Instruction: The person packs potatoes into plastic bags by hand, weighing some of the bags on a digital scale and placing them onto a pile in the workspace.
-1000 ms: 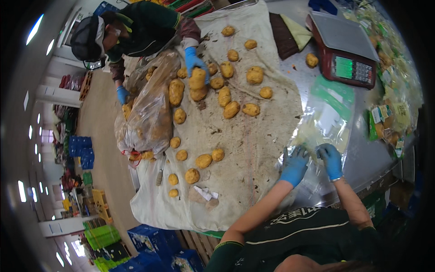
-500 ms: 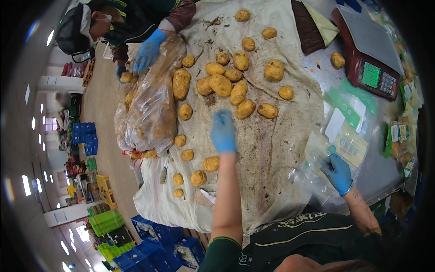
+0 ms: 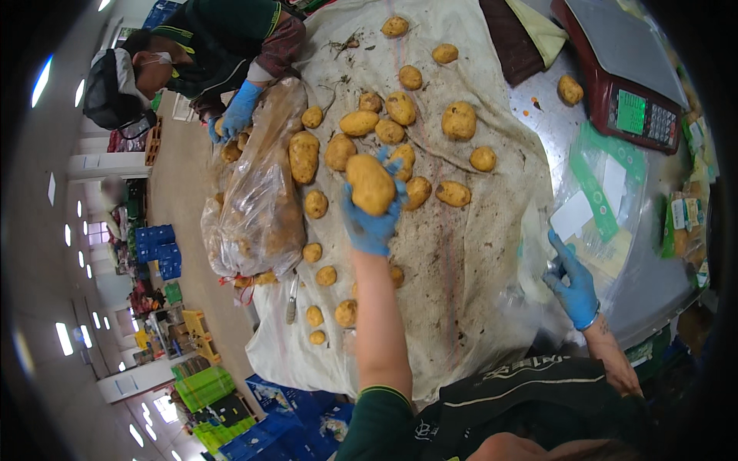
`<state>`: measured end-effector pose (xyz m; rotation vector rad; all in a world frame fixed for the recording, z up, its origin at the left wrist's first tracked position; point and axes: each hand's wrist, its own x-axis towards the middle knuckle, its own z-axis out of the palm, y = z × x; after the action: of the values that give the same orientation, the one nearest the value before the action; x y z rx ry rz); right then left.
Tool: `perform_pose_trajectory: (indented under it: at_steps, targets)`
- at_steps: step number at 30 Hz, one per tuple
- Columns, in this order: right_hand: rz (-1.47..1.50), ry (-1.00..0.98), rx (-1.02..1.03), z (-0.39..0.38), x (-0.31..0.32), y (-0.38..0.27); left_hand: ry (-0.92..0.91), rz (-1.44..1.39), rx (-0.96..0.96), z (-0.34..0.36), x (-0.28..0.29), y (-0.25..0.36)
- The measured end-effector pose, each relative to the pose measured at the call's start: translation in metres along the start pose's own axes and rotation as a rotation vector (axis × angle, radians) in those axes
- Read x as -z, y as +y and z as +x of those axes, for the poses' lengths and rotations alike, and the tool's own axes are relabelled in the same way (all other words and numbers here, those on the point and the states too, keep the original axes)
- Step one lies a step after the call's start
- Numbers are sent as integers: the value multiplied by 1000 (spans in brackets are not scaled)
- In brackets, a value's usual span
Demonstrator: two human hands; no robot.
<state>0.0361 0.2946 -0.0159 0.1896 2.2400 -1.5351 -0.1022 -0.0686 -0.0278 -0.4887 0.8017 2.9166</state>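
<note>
Potato [image 3: 371, 183] now sits lifted in the left hand [image 3: 372, 219], fingers wrapped tight around it above the dirty cloth [image 3: 461, 261]; half a second ago that hand was only reaching, empty. It is large, oval, yellow-brown, soil-flecked. The right hand [image 3: 573, 284] pinches the clear bag [image 3: 596, 200] beside the scale [image 3: 626, 77].

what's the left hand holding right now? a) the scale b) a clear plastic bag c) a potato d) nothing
c: the left hand, in a blue glove, grips a large potato lifted above the cloth, while the right hand is on the clear plastic bag.
</note>
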Motion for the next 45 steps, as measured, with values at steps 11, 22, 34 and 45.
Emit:
perform_pose_trajectory:
  at_steps: [11, 22, 34, 45]
  targets:
    - [247, -89, 230, -14, -20, 19, -335, -473, 305, -142, -49, -89]
    - [350, -265, 187, -49, -51, -3, -293, 1218, -18, -208, -2, -156]
    - [268, -295, 295, -54, -34, -109, -133, 1465, -773, -270, -65, -68]
    - [178, -573, 41, -45, -97, -76, 642, 1654, -225, -254, 141, 43]
